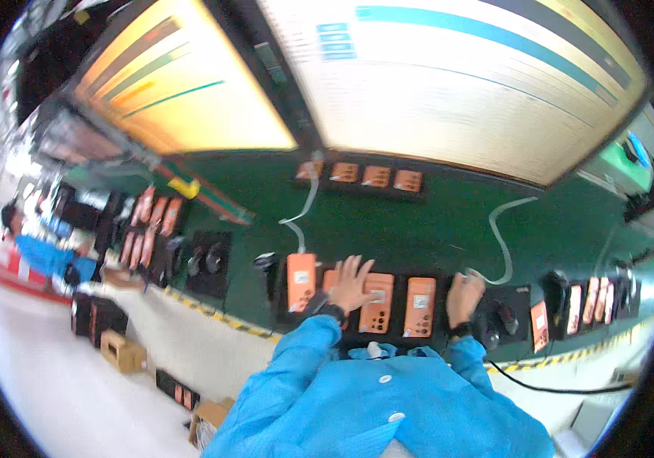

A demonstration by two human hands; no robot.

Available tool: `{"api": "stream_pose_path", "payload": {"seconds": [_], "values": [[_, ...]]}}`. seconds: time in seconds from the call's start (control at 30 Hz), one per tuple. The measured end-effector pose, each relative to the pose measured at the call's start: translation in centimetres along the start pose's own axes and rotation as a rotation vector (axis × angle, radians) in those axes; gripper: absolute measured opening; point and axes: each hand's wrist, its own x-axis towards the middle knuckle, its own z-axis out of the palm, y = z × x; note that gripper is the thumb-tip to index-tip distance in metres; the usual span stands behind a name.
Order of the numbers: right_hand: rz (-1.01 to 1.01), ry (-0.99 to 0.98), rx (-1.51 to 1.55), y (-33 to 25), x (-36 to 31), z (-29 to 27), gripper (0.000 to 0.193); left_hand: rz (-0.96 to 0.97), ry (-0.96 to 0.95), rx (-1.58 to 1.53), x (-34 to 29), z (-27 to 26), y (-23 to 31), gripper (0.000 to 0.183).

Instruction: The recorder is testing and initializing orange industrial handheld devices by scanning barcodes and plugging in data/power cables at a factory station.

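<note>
A row of orange phones lies back side up on a black tray in front of me. My left hand point(350, 286) rests with spread fingers over the phones, touching one phone point(376, 305) and partly covering its left neighbour point(329, 279). A white cable point(310, 202) runs down to the top end of the leftmost phone point(300, 281). Right of the hand lies another phone point(419, 305), with a label and several camera lenses. My right hand point(464, 298) is curled beside it, at the tray's right end. Its fingers close on the end of a second white cable point(501, 237).
Two large lit screens point(449, 91) stand behind the green bench point(411, 221), with several more orange phones point(376, 176) below them. A black mouse point(506, 317) and a tilted phone point(540, 327) are at right. More phones point(151, 214) and a person in blue point(45, 256) are at left.
</note>
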Motion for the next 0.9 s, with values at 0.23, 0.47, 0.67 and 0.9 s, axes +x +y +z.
{"api": "stream_pose_path", "payload": {"seconds": [0.23, 0.47, 0.67, 0.9], "values": [[0.168, -0.181, 0.192, 10.1, -6.4, 4.7, 0.041, 0.06, 0.062, -0.027, 0.1, 1.9, -0.6, 0.099], [0.266, -0.292, 0.222, 12.3, -4.2, 5.6, 0.055, 0.069, 0.27, 0.058, 1.7, 2.7, -0.2, 0.087], [0.151, -0.293, 0.41, 4.4, -4.6, -0.3, 0.049, 0.021, 0.091, 0.058, 1.3, 1.7, -1.1, 0.094], [0.365, -0.596, 0.535, -7.8, -8.4, -4.8, 0.046, 0.033, 0.011, 0.122, 1.4, 2.3, -0.3, 0.096]]}}
